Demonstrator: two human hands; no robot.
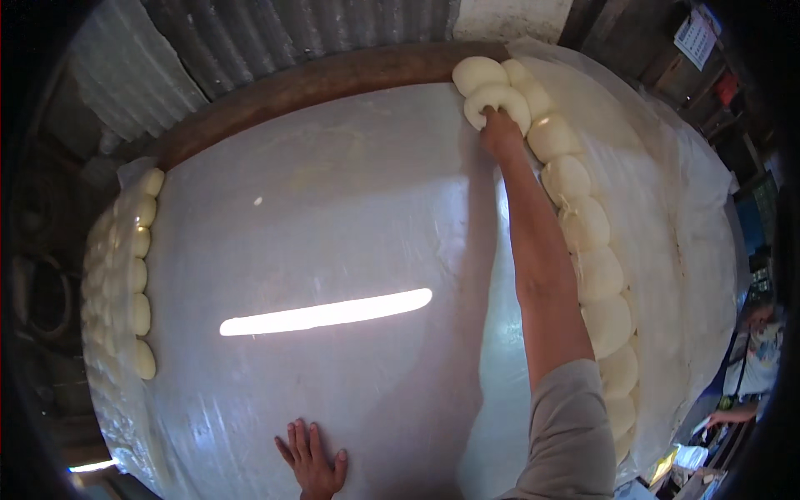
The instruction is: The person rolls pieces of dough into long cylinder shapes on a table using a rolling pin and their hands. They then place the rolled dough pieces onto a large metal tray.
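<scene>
At the far right end of the table, my right hand (pixel 502 133) reaches out with its fingers bunched and sunk into the middle of a round dough ball (pixel 514 100). The dough is dented around the fingertips, which are partly hidden in it. Another pale dough ball (pixel 478 75) touches it on the far side. From there a row of dough balls (pixel 602 273) runs toward me along the right, several partly under clear plastic sheeting (pixel 658 208). Near the front edge my left hand (pixel 314 467) rests flat on the smooth table surface (pixel 333 208), fingers spread, holding nothing.
More dough balls (pixel 140 275) lie under plastic along the left edge. A small white scrap (pixel 258 201) sits on the tabletop. A brown wooden rail (pixel 300 87) and corrugated sheet (pixel 317 33) border the far side. Another person's hand (pixel 732 416) shows at the lower right.
</scene>
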